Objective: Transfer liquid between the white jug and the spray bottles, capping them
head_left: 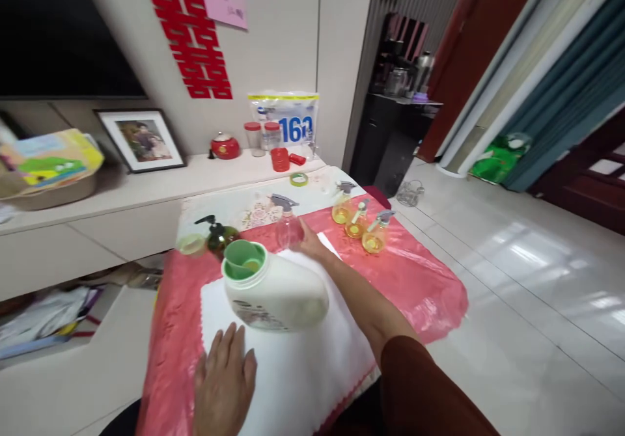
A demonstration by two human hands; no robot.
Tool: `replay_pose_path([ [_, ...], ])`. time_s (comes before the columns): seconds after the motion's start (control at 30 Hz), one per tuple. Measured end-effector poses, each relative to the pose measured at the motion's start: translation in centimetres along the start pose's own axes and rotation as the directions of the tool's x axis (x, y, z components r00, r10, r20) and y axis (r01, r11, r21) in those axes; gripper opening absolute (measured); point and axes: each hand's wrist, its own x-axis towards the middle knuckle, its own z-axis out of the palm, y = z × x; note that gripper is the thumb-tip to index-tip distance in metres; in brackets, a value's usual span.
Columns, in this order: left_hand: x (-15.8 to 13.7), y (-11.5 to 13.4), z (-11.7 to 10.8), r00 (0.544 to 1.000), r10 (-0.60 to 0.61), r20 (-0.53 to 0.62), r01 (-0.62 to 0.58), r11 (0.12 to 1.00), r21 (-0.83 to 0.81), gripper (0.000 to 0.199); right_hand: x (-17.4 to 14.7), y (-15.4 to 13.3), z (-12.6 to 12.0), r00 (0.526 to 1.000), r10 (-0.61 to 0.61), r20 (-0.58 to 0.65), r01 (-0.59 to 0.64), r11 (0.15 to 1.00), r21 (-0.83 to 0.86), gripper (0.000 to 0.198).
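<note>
My left hand (pixel 224 374) lies flat on the white cloth (pixel 303 374) near the table's front edge, fingers stretched out. Reaching past the big bottle, my right hand (pixel 311 239) is closed on a clear spray bottle (pixel 288 229) with a grey trigger head; the far fingers are hidden or blurred. Between my hands a large white detergent bottle (pixel 280 293) stands on the cloth, uncapped, its green spout showing. Left of it are a dark green pump bottle (pixel 221 237) and a pale green cap (pixel 191 245). Three spray bottles (pixel 355 228) with yellow liquid stand to the right.
A red plastic sheet (pixel 420 286) covers much of the table. Toward the back lies a roll of green tape (pixel 299 179). On the cabinet ledge stand red-lidded jars (pixel 254 140), a red pot (pixel 225 146), a large printed bag (pixel 288 117) and a framed photo (pixel 140 140).
</note>
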Motion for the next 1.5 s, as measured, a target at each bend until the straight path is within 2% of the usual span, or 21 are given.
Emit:
replay_pose_path([
  [0.13,0.1,0.3,-0.5,1.000,0.007,0.007,-0.007,1.000,-0.021,0.047,-1.0,0.0,-0.5,0.999,0.036,0.012,-0.035,0.992,-0.122,0.049],
  [0.23,0.0,0.3,-0.7,1.000,0.016,-0.011,-0.016,0.999,-0.037,0.048,-3.0,-0.1,-1.1,0.998,0.061,-0.030,-0.066,0.972,-0.225,0.050],
  [0.33,0.0,0.3,-0.7,0.999,0.023,-0.028,-0.024,0.998,-0.056,0.048,-7.4,-0.2,-3.3,0.990,0.082,-0.113,-0.117,0.929,-0.351,0.056],
  [0.43,0.1,0.5,-0.8,0.999,0.030,-0.030,-0.032,0.997,-0.065,0.049,-14.0,-0.2,-7.4,0.966,0.097,-0.241,-0.207,0.848,-0.487,0.060],
  [0.5,0.1,0.5,-0.9,0.999,0.035,-0.028,-0.037,0.997,-0.069,0.051,-18.5,0.1,-10.8,0.919,0.121,-0.375,-0.328,0.763,-0.558,0.062],
  [0.57,0.1,0.6,-0.9,0.999,0.036,-0.024,-0.038,0.997,-0.071,0.053,-22.1,0.6,-14.2,0.846,0.158,-0.509,-0.478,0.650,-0.591,0.063],
  [0.67,0.0,0.5,-0.8,0.999,0.038,-0.011,-0.038,0.996,-0.077,0.056,-25.4,1.9,-18.1,0.727,0.235,-0.645,-0.665,0.475,-0.577,0.065],
  [0.77,-0.2,0.4,-0.6,0.999,0.044,-0.016,-0.045,0.995,-0.084,0.057,-26.8,3.3,-20.1,0.644,0.261,-0.719,-0.758,0.345,-0.554,0.065],
  [0.93,-0.1,0.1,-0.4,0.998,0.056,-0.037,-0.059,0.994,-0.088,0.057,-27.4,5.1,-20.8,0.579,0.227,-0.783,-0.812,0.241,-0.531,0.064],
  [1.07,-0.1,-0.2,-0.4,0.996,0.079,-0.040,-0.082,0.993,-0.080,0.055,-27.4,6.0,-20.8,0.556,0.213,-0.803,-0.829,0.217,-0.516,0.066],
  [1.2,-0.1,-0.2,-0.5,0.996,0.077,-0.035,-0.079,0.995,-0.061,0.052,-27.6,6.0,-21.8,0.548,0.231,-0.804,-0.834,0.228,-0.503,0.066],
  [1.33,0.0,0.2,-0.8,0.998,0.060,-0.020,-0.061,0.997,-0.050,0.052,-28.1,5.1,-23.6,0.492,0.225,-0.841,-0.866,0.223,-0.447,0.067],
  [1.4,0.0,0.3,-0.9,0.999,0.041,-0.014,-0.041,0.998,-0.051,0.053,-28.0,4.8,-24.1,0.496,0.208,-0.843,-0.864,0.215,-0.455,0.069],
  [1.5,0.1,0.3,-1.0,0.999,0.041,-0.015,-0.042,0.997,-0.063,0.053,-27.3,5.0,-24.0,0.568,0.208,-0.796,-0.821,0.212,-0.530,0.069],
])
